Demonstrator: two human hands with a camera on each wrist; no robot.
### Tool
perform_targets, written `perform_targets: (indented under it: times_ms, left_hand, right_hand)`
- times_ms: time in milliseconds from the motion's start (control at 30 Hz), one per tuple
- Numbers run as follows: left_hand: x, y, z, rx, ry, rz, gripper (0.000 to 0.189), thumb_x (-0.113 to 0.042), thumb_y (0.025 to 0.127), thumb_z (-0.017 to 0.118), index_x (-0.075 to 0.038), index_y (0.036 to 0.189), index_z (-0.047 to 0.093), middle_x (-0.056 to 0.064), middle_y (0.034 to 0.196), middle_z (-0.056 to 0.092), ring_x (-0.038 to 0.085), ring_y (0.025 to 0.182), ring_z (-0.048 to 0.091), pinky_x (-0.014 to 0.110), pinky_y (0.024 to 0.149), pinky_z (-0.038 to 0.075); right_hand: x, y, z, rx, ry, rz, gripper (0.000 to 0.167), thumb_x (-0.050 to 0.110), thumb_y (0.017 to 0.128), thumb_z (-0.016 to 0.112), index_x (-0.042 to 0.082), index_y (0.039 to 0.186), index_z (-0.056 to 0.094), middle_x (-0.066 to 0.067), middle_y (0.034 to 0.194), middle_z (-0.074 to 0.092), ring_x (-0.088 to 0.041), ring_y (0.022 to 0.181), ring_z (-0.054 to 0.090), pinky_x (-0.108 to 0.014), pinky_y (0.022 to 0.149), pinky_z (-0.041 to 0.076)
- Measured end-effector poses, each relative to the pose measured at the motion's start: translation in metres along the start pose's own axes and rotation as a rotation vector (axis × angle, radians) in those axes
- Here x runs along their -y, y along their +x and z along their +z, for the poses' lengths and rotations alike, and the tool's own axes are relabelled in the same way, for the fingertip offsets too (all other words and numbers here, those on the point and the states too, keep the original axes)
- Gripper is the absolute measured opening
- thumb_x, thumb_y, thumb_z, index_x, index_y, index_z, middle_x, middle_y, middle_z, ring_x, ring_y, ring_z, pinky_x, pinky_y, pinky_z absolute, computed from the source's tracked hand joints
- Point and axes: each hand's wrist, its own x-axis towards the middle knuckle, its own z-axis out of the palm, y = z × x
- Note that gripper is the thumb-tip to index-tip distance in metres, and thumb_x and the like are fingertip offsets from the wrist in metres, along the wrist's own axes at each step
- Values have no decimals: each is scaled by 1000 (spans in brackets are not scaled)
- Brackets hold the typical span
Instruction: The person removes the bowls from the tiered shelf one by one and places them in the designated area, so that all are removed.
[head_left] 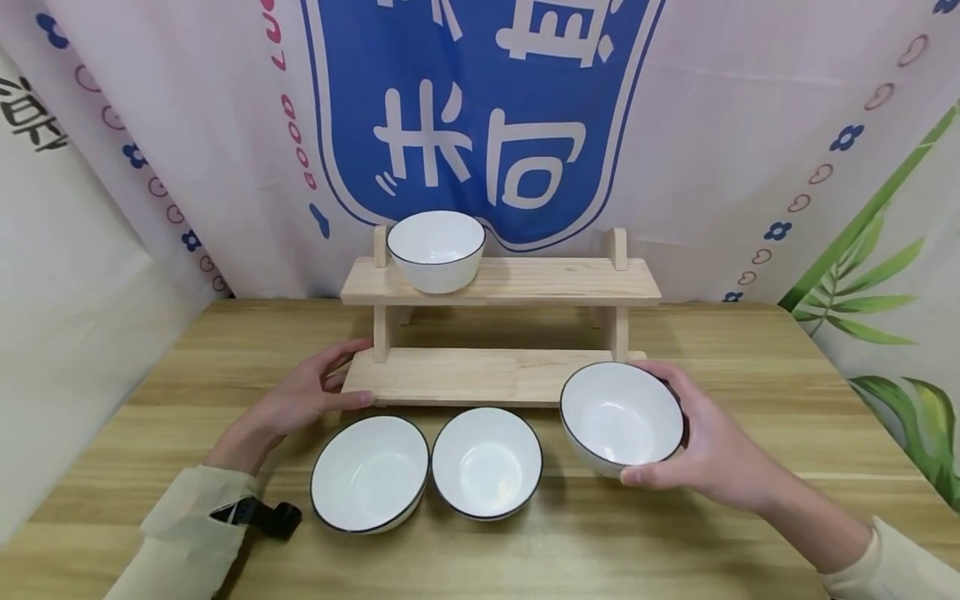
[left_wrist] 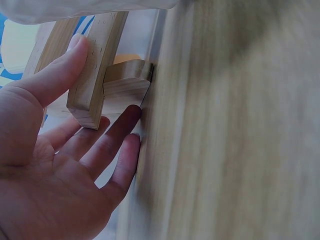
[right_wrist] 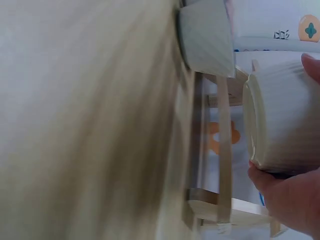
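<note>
My right hand (head_left: 712, 446) grips a white bowl (head_left: 622, 417) with a dark rim, thumb at its near side and fingers round its right side. The bowl is raised off the table and overlaps the right end of the lower board in the head view. At the left end of the two-tier wooden shelf (head_left: 480, 375), my left hand (head_left: 300, 392) holds the lower board. Its thumb lies against the board (left_wrist: 95, 65) in the left wrist view, the other fingers across from it. Two similar bowls, a left one (head_left: 371, 475) and a middle one (head_left: 487, 464), rest side by side before the shelf.
Another white bowl (head_left: 437, 250) stands on the left part of the upper tier. Behind the wood-grain table (head_left: 675, 542) hangs a printed curtain (head_left: 720, 167) with a blue panel. A black strap (head_left: 258, 517) is round the left sleeve.
</note>
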Motion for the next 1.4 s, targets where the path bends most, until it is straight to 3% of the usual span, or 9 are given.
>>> perform_targets:
  times_ms: [200,500,867,1400]
  left_hand:
    - [2,-2,0,-2,-17,9,96,-35,95,84,-19,171,27,24,178,20,53,159,32,74,125,27]
    - [2,-4,0,-4,-18,10,95,-34,96,83,-18,170,27,24,178,20,54,159,30,75,125,26]
    - [5,-4,0,-8,-15,25,94,-34,96,83,-18,170,28,24,177,21,53,159,31,74,125,27]
    - [1,-2,0,-4,-9,6,95,-36,95,84,-18,170,28,23,178,21,52,160,29,74,126,25]
  right_hand:
    - [-9,-5,8,61,58,-36,105,6,70,99,18,157,41,-16,148,54,-11,119,66,-24,93,60]
    - [-20,-8,16,117,92,-17,102,10,69,100,14,153,42,-17,147,55,-10,120,64,-26,95,61]
    - [-34,-11,20,134,7,5,101,21,70,102,18,152,43,-9,146,57,-11,122,64,-22,100,55]
    - [-35,-16,18,155,-33,8,101,24,70,102,24,152,42,-5,144,58,-7,123,61,-22,98,54]
